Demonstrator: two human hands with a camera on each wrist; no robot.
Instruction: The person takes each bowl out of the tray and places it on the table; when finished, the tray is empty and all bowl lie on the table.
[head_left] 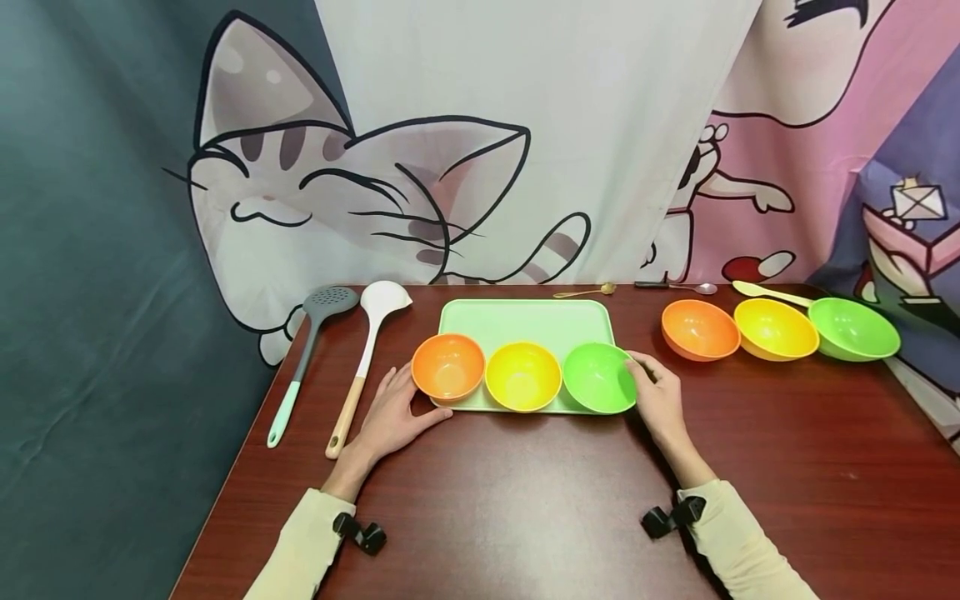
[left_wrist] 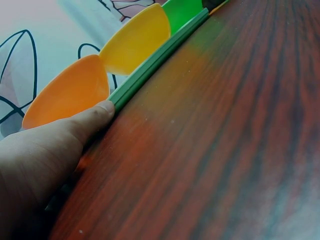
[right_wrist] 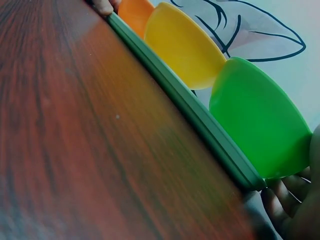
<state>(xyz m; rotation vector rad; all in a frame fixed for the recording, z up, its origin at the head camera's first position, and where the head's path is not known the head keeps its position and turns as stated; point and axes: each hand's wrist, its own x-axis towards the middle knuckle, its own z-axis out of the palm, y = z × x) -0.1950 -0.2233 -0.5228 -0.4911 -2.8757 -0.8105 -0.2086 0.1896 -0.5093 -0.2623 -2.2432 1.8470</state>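
A pale green tray (head_left: 525, 318) carries an orange bowl (head_left: 448, 368), a yellow bowl (head_left: 523, 377) and a green bowl (head_left: 597, 379), lined up along its front edge. My left hand (head_left: 393, 417) lies at the tray's left end with fingers extended beside the orange bowl. Its thumb (left_wrist: 95, 117) reaches to the tray's front corner, right under that bowl. On the other end, my right hand (head_left: 662, 396) pinches the right rim of the green bowl, thumb over the rim. In the right wrist view, its other fingers (right_wrist: 280, 202) curl below the bowl near the tray's corner.
On the left lie a grey slotted turner (head_left: 307, 342) and a white ladle (head_left: 372, 325) with a wooden handle. Small spoons (head_left: 600, 290) lie along the back edge. At the right stand another orange bowl (head_left: 701, 331), yellow bowl (head_left: 776, 330) and green bowl (head_left: 853, 330). A patterned curtain hangs behind.
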